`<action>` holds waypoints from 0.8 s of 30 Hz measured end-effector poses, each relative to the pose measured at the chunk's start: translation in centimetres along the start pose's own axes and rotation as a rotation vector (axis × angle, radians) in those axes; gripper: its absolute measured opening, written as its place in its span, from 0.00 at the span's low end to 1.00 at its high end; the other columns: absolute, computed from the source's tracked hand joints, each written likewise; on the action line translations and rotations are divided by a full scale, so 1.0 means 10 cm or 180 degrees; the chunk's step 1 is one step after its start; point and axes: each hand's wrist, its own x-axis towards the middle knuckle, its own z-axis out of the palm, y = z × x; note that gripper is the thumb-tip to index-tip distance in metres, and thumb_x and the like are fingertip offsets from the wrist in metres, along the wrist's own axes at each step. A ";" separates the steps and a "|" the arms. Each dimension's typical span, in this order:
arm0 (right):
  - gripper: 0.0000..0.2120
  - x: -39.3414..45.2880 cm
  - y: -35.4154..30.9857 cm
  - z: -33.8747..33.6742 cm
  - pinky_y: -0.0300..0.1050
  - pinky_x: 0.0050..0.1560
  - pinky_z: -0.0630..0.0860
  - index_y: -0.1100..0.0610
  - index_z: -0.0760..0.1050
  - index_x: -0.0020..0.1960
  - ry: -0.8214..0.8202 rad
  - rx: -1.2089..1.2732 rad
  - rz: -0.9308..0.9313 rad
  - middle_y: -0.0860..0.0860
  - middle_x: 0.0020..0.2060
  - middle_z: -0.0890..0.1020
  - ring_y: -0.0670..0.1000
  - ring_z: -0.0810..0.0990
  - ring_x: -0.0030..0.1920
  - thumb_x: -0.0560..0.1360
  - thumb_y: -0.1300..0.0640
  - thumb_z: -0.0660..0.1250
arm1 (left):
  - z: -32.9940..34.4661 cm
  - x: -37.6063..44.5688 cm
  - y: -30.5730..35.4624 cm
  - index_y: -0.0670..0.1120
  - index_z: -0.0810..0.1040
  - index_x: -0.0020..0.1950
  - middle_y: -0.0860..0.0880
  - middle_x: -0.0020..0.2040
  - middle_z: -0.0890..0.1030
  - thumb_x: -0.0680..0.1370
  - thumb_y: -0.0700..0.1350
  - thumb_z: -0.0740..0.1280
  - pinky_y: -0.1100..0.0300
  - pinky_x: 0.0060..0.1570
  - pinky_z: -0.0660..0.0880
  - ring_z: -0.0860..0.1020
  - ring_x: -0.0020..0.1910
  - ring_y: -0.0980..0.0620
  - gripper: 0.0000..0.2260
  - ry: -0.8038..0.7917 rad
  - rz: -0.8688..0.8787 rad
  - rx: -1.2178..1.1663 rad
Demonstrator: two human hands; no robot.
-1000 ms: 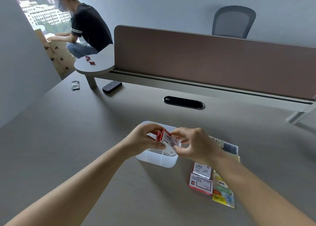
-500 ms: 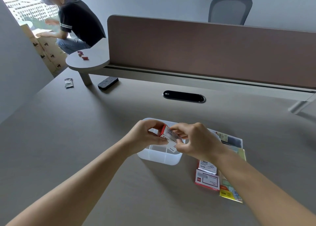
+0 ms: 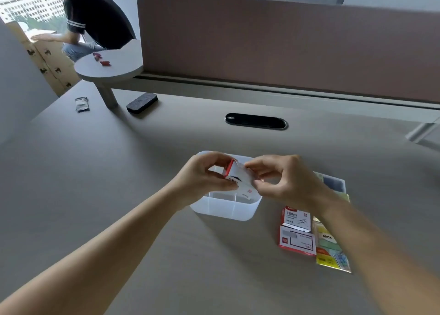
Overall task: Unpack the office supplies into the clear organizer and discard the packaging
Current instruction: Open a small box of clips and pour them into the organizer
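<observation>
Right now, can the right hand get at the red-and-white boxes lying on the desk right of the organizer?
Probably yes: the red-and-white boxes lie uncovered just below the right hand, but its grip is busy with the small red-and-white carton.

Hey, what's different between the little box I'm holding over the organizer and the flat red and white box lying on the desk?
The held box is up in the air above the clear organizer, gripped by the left hand and right hand; the flat box lies on the desk, untouched. The held box is tilted with a flap lifted; the flat box lies closed. Both are red and white cardboard.
</observation>
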 end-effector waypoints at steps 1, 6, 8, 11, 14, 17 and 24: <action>0.15 -0.01 0.03 0.02 0.25 0.48 0.74 0.54 0.79 0.52 0.0034 0.0095 -0.0032 0.40 0.41 0.80 0.35 0.79 0.41 0.67 0.65 0.71 | 0.01 0.00 -0.05 0.46 0.77 0.45 0.50 0.41 0.79 0.66 0.28 0.70 0.71 0.38 0.76 0.79 0.33 0.63 0.16 0.0047 0.0024 -0.0101; 0.12 -0.13 0.15 0.16 0.35 0.46 0.79 0.48 0.76 0.40 0.0262 0.0608 -0.0070 0.44 0.38 0.81 0.45 0.82 0.41 0.65 0.64 0.72 | 0.11 -0.08 -0.24 0.50 0.74 0.47 0.48 0.43 0.77 0.66 0.26 0.67 0.69 0.36 0.77 0.80 0.33 0.60 0.20 0.0021 0.0378 -0.0245; 0.11 -0.23 0.18 0.23 0.34 0.42 0.79 0.51 0.76 0.38 0.0309 0.0737 -0.0163 0.47 0.36 0.81 0.44 0.81 0.38 0.65 0.66 0.71 | 0.16 -0.17 -0.31 0.50 0.74 0.46 0.48 0.43 0.77 0.66 0.26 0.67 0.69 0.38 0.78 0.80 0.35 0.60 0.20 -0.0037 0.0616 -0.0181; 0.09 -0.42 0.16 0.38 0.31 0.38 0.78 0.54 0.77 0.37 0.0297 0.0889 -0.0294 0.49 0.35 0.81 0.42 0.81 0.35 0.66 0.68 0.70 | 0.22 -0.38 -0.43 0.49 0.74 0.45 0.49 0.42 0.77 0.66 0.26 0.67 0.71 0.37 0.77 0.80 0.35 0.62 0.19 -0.0033 0.0840 -0.0095; 0.06 -0.63 0.13 0.59 0.30 0.39 0.78 0.56 0.79 0.39 0.0332 0.0854 -0.0322 0.50 0.36 0.82 0.43 0.81 0.35 0.67 0.67 0.69 | 0.27 -0.67 -0.57 0.50 0.74 0.45 0.52 0.42 0.77 0.67 0.28 0.68 0.71 0.37 0.76 0.80 0.39 0.60 0.18 0.0040 0.1015 0.0064; 0.05 -0.86 0.08 0.82 0.34 0.44 0.78 0.57 0.80 0.40 0.0346 0.0841 -0.0332 0.48 0.34 0.83 0.43 0.81 0.37 0.67 0.65 0.70 | 0.28 -0.98 -0.74 0.50 0.75 0.46 0.52 0.43 0.78 0.68 0.30 0.68 0.69 0.40 0.77 0.78 0.45 0.54 0.16 0.0105 0.1088 0.0183; 0.04 -1.29 -0.02 1.20 0.30 0.39 0.78 0.57 0.80 0.40 0.0188 0.0836 -0.0201 0.45 0.32 0.83 0.41 0.82 0.35 0.69 0.64 0.68 | 0.37 -1.50 -1.02 0.50 0.76 0.46 0.51 0.42 0.79 0.68 0.30 0.68 0.66 0.39 0.78 0.79 0.43 0.56 0.16 0.0005 0.0975 0.0028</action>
